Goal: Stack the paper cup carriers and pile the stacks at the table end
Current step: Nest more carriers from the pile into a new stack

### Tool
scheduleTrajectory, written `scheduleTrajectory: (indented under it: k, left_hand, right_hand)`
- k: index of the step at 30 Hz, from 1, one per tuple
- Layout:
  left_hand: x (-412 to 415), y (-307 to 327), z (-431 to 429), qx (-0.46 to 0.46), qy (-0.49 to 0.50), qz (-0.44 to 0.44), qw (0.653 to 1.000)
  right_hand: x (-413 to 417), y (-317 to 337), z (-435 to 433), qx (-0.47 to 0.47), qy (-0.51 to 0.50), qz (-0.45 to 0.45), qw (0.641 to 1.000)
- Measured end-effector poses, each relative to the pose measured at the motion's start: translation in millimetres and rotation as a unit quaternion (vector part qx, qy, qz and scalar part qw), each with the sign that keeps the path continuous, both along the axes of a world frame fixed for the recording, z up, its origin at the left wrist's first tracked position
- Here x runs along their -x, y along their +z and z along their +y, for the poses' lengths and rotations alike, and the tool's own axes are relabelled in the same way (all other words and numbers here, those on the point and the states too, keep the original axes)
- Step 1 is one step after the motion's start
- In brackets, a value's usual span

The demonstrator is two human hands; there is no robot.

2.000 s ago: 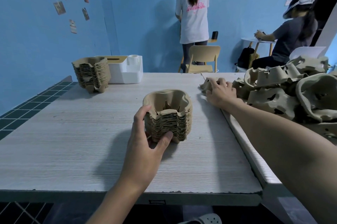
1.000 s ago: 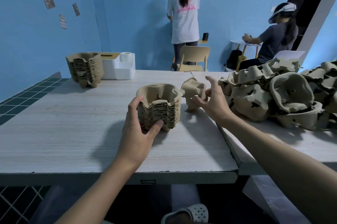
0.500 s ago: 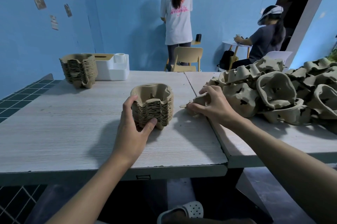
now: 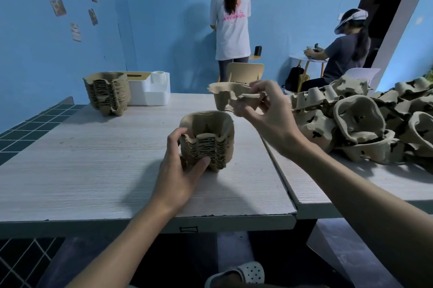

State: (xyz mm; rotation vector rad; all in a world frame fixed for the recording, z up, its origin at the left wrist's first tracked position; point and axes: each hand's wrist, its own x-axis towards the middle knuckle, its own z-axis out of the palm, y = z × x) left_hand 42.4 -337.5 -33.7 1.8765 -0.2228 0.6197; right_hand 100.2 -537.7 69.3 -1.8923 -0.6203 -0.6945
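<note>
A pale wood-grain worktop (image 4: 93,170), seen from the person's head. The left hand (image 4: 180,170) grips a stack of paper cup carriers (image 4: 208,144) standing near the worktop's middle, fingers curled on its left side and thumb on its front. The right hand (image 4: 269,118) pinches 1 single carrier (image 4: 228,97) by its edge, in the air above and just behind the stack. A taller stack (image 4: 107,93) stands at the far left end, beside a white box (image 4: 152,92). A loose heap of carriers (image 4: 363,123) covers the adjoining worktop (image 4: 351,184) on the right.
</note>
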Motion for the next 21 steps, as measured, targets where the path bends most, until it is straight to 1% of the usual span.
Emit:
scheduleTrajectory:
  k: [4,7,10,14,18,21]
  left_hand:
    - [-1,3,-4,0.021,-0.026,0.015,0.999]
    - [0,2,-4,0.037,-0.036,0.004,0.999]
    - [0,1,-2,0.048,-0.047,0.006,0.998]
    - [-2,-1,-2,0.06,-0.048,0.03,0.997]
    - [-4,-3,-1,0.046,-0.046,0.022,0.998]
    - [-4,-5,-1,0.049,-0.051,0.014,0.997]
  right_hand:
    - [10,0,16,0.053,0.067,-0.019,0.996]
    - [10,-5,15,0.091,0.114,0.027,0.989]
    - [2,-10,8,0.128,0.12,0.071,0.982]
    - [4,-9,6,0.105,0.129,0.098,0.981]
    - [8,-6,9,0.113,0.138,0.135,0.975]
    - [12,-7,14,0.102,0.122,0.132,0.978]
